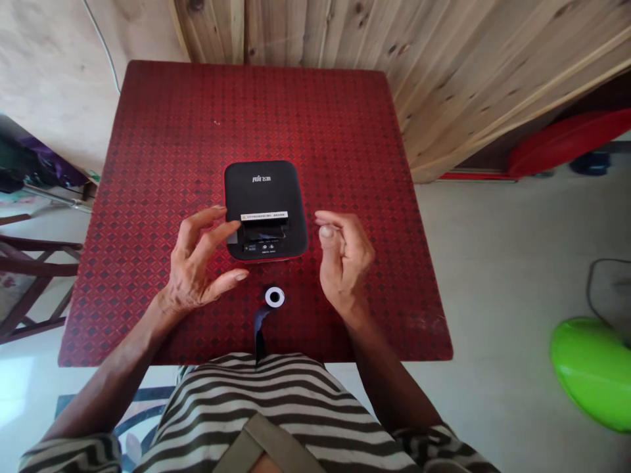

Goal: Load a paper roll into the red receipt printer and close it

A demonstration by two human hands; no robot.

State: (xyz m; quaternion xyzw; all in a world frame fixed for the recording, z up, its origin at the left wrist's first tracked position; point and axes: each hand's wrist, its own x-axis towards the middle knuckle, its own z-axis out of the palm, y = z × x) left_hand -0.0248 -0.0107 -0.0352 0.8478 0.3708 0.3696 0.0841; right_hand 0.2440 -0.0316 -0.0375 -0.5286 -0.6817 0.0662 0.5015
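On the red patterned table (162,131) lies a flat black device (263,194) with rounded corners, a white lettered label strip (264,215) and a dark rectangular slot or window near its front edge. My left hand (197,256) is open, its fingers spread over the device's left front edge. One fingertip reaches the end of the label strip; whether it presses there I cannot tell. My right hand (348,253) hovers right of the device, fingers loosely bent and thumb a little apart, nothing visible in it. Between my hands and nearer me sits a small white-ended roll (275,297) with a dark strip trailing toward my shirt.
Wood panelling (320,33) rises behind the table. Dark wooden chair parts (37,263) stand at the left. A bright green rounded object (591,371) rests on the floor at the right, and a red one (566,144) farther back.
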